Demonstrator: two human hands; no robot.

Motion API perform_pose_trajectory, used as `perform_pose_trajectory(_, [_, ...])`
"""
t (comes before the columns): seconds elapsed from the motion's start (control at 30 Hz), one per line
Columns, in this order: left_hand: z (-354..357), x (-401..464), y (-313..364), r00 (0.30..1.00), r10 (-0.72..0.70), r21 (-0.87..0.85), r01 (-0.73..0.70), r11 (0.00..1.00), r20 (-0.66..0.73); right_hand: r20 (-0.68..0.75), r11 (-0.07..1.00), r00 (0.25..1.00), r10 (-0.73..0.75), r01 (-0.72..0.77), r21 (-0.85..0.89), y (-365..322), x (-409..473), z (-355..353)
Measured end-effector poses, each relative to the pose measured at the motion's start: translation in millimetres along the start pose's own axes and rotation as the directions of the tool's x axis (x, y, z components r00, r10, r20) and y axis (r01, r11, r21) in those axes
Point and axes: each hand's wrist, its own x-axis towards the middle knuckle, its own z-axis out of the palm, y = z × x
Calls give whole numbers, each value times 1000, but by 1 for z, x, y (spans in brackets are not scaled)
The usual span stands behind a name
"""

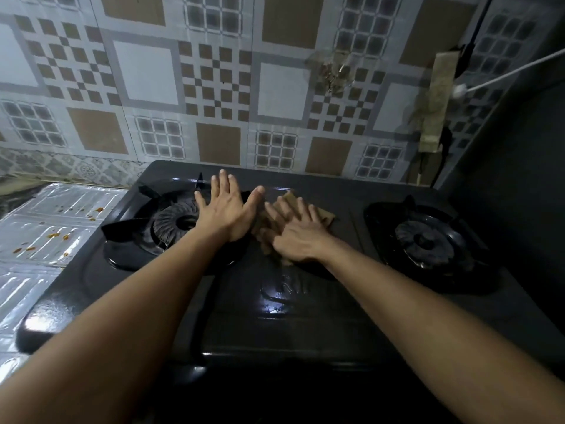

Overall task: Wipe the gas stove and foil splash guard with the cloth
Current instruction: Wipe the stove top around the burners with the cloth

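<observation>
A black two-burner gas stove [275, 316] fills the middle of the view. A brown cloth [324, 214] lies on its top between the two burners. My right hand [295, 234] lies flat on the cloth with fingers spread and presses it down. My left hand [227, 206] rests flat with straight fingers on the stove top, beside the left burner [171, 223] and next to the cloth. Silver foil [46, 237] covers the surface left of the stove and carries orange-brown spots.
The right burner [428, 240] sits near a dark wall at the right. A patterned tiled wall [214, 87] rises behind the stove. A dirty taped strip [435, 102] and a white cord [504, 71] hang at the upper right.
</observation>
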Motion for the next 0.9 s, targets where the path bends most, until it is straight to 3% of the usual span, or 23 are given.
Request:
perform_pose_trajectory(0.07, [1,0,0,1000,1,-10,-1,1000,2,6,997,997,-81,81,-4,-6,-32,16])
perform_pose_trajectory(0.13, [1,-1,1,1000,5,-10,-5,1000,2,-50,997,996,-72,72,-6,1,-60,25])
perform_pose_trajectory(0.27, [-1,-5,4,1000,12,6,-12,1000,-2,-39,958,959,280,-276,77,40,-57,18])
perform_pose_trajectory(0.33, [-1,-7,4,1000,14,18,-14,1000,2,-20,922,925,380,-377,86,42,-45,15])
perform_pose_trajectory(0.4, [-2,-6,4,1000,21,34,-21,999,1,-45,932,932,359,-356,66,27,-36,16])
perform_pose_trajectory(0.57, [-3,-6,3,1000,16,60,-17,998,20,-60,999,998,23,-25,-20,-37,-43,27])
perform_pose_trajectory(0.67, [-3,-6,1,1000,25,55,-26,998,12,-80,996,994,-74,70,-46,-40,-68,34])
perform_pose_trajectory(0.73, [-3,-5,2,999,34,63,-34,997,2,-102,998,993,-63,63,-2,-22,-89,36])
perform_pose_trajectory(0.9, [-4,-11,7,996,49,84,-43,996,-70,-88,976,973,212,-206,70,48,-141,37])
